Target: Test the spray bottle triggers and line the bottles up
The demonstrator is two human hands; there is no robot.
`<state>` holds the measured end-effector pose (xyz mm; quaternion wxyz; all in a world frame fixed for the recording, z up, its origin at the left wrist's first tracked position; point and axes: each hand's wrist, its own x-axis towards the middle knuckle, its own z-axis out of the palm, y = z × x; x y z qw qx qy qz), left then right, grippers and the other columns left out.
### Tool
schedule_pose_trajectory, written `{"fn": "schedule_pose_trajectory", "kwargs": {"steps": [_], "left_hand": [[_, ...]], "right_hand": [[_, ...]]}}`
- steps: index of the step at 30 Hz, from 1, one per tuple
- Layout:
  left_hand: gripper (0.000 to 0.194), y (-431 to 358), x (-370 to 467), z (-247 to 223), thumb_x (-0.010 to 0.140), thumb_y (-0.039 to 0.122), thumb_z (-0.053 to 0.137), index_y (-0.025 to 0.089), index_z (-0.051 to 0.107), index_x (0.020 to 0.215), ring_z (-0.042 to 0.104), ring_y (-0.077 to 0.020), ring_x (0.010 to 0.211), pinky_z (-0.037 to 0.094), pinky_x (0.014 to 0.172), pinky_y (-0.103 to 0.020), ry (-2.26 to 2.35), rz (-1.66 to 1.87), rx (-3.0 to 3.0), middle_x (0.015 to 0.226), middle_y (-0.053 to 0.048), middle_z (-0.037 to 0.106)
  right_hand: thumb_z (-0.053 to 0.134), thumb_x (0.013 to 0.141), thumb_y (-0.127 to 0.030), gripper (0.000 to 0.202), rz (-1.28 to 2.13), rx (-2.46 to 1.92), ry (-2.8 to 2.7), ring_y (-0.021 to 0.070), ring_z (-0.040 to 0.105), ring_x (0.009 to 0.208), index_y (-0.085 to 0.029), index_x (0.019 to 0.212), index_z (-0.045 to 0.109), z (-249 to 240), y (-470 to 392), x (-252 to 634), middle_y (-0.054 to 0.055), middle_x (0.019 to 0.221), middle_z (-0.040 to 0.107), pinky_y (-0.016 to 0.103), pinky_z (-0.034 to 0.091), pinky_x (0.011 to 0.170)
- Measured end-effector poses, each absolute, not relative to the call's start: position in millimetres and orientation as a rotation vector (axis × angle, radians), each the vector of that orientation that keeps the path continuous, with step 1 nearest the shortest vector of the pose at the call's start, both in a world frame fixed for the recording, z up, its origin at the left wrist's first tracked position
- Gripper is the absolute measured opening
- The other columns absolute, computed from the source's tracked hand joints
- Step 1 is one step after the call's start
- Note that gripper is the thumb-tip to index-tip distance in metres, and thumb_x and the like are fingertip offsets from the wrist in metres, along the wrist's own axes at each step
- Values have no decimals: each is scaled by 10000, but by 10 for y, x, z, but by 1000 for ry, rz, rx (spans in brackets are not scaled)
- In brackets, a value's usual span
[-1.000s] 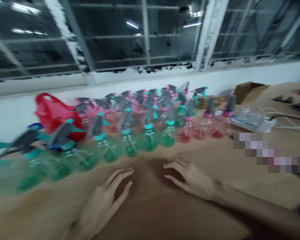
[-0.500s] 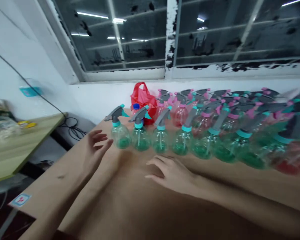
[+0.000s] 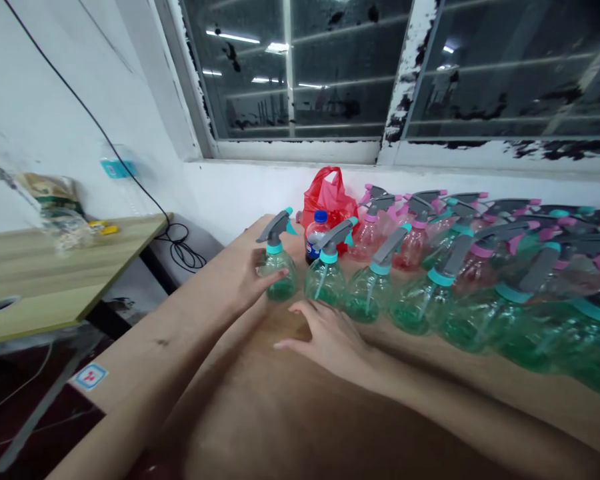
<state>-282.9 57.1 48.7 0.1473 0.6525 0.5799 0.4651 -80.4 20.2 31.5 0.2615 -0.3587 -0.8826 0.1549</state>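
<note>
Green and rounded, the end bottle [image 3: 283,289] stands within my left hand [image 3: 253,283], fingers round its far side, thumb across the front; from this distance I can't tell how firmly they press. My right hand [image 3: 326,335] is empty, thumb spread wide, near the next bottle [image 3: 325,285]. If that left grasp is only light, the smooth curve could slip. A push high on the trigger head [image 3: 275,228] could topple it, since the edge of the tabletop [image 3: 147,347] runs close by on my left hand's outer side. Swinging inward could knock the soda bottle [image 3: 317,233].
</note>
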Motion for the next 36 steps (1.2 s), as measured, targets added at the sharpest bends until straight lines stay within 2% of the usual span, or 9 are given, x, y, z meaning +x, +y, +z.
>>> {"fn": "schedule_pose_trajectory", "kwargs": {"steps": [4, 8, 15, 19, 21, 24, 28, 31, 36], "left_hand": [[525, 295, -2921, 434, 695, 422, 709, 202, 468, 1107, 565, -294, 1066, 431, 913, -455, 1772, 1396, 1817, 1109, -84, 597], [478, -145, -2895, 508, 722, 407, 678, 219, 462, 1105, 562, -286, 1075, 433, 926, -463, 1808, 1360, 1794, 1123, -62, 587], [471, -761, -2287, 477, 743, 424, 682, 229, 460, 1110, 571, -295, 1067, 430, 939, -470, 1779, 1291, 1798, 1132, -60, 602], [497, -904, -1710, 398, 729, 468, 710, 224, 488, 1102, 592, -295, 1022, 459, 884, -468, 1723, 1132, 1834, 1112, -80, 609], [520, -913, -1402, 375, 725, 484, 711, 217, 492, 1114, 574, -308, 1044, 448, 881, -478, 1719, 1065, 1833, 1116, -93, 597], [524, -860, -966, 372, 744, 475, 695, 217, 477, 1144, 531, -319, 1114, 408, 927, -500, 1596, 1053, 1835, 1150, -92, 578], [543, -713, -502, 439, 722, 467, 716, 228, 478, 1147, 491, -327, 1150, 381, 961, -528, 1408, 991, 1965, 1165, -94, 550], [561, -589, -225, 537, 733, 457, 704, 237, 463, 1189, 464, -323, 1184, 365, 988, -531, 1229, 966, 2098, 1202, -96, 522], [656, -413, 182, 695, 740, 408, 707, 263, 384, 1293, 511, -291, 1163, 416, 967, -480, 1017, 982, 2076, 1288, -78, 518]], "right_hand": [[671, 711, -570, 489, 488, -973, -2377, 279, 651, 916, -201, 1025, 605, 283, 174, -783, 75, 987, 698, 420, 521, 761], [688, 711, -534, 494, 583, -985, -2358, 286, 637, 965, -189, 1051, 588, 228, 103, -699, 86, 1036, 687, 435, 510, 819], [700, 630, -618, 892, 873, -900, -2298, 340, 483, 1224, -192, 1339, 366, 179, -109, -305, 165, 1355, 494, 511, 442, 951], [750, 594, -562, 979, 912, -795, -2249, 329, 403, 1293, -228, 1390, 289, 202, -251, 104, 140, 1427, 411, 512, 401, 1005], [768, 595, -511, 960, 901, -780, -2184, 323, 413, 1281, -237, 1380, 287, 196, -310, 345, 130, 1415, 417, 511, 396, 1005], [774, 616, -445, 852, 911, -830, -2093, 305, 509, 1175, -228, 1320, 346, 167, -372, 738, 118, 1306, 508, 487, 448, 933], [790, 603, -428, 764, 908, -942, -2007, 289, 574, 1055, -207, 1228, 408, 127, -426, 1259, 100, 1164, 581, 455, 491, 843], [812, 563, -458, 810, 890, -1002, -1971, 300, 564, 1065, -203, 1221, 415, 108, -471, 1566, 102, 1152, 583, 468, 486, 857], [814, 549, -489, 827, 800, -1006, -2012, 318, 535, 1115, -213, 1249, 469, 116, -542, 1822, 111, 1197, 554, 493, 452, 924]]}}
